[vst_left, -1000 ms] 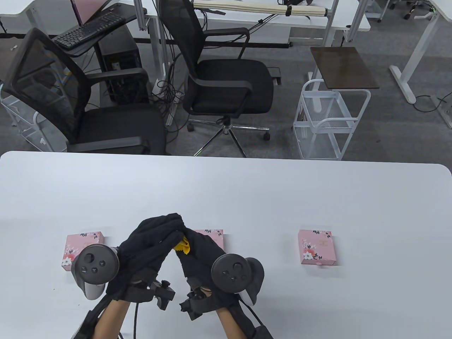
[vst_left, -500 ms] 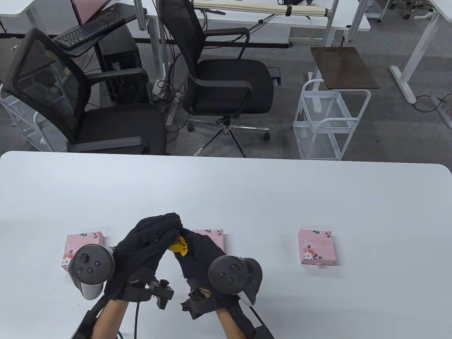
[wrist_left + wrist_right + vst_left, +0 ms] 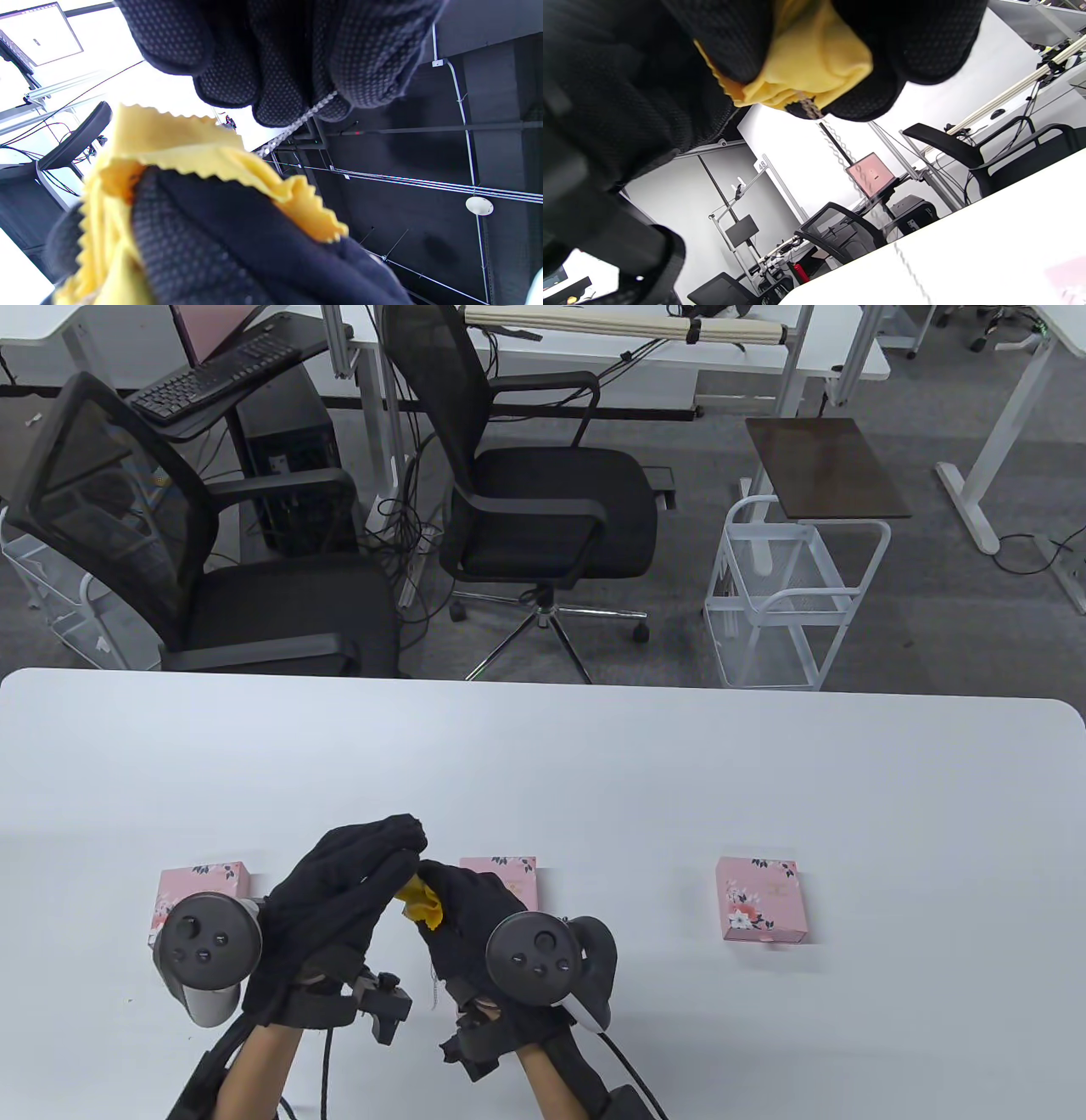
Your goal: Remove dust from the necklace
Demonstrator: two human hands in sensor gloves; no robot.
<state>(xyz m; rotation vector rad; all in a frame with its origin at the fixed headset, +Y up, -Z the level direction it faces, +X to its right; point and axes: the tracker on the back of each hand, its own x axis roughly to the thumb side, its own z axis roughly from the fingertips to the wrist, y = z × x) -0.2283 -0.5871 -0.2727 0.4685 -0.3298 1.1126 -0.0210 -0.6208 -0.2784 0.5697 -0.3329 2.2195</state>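
Above table, between pink boxes: left hand pinching chain; right hand gripping yellow cloth folded around same chain, fingertips almost touching.

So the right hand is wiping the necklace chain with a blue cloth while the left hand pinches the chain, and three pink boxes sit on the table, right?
Almost. The cloth is yellow, not blue; the right wrist view shows it bunched in the right hand round the chain. The left hand pinches the chain, and three pink boxes sit on the table.
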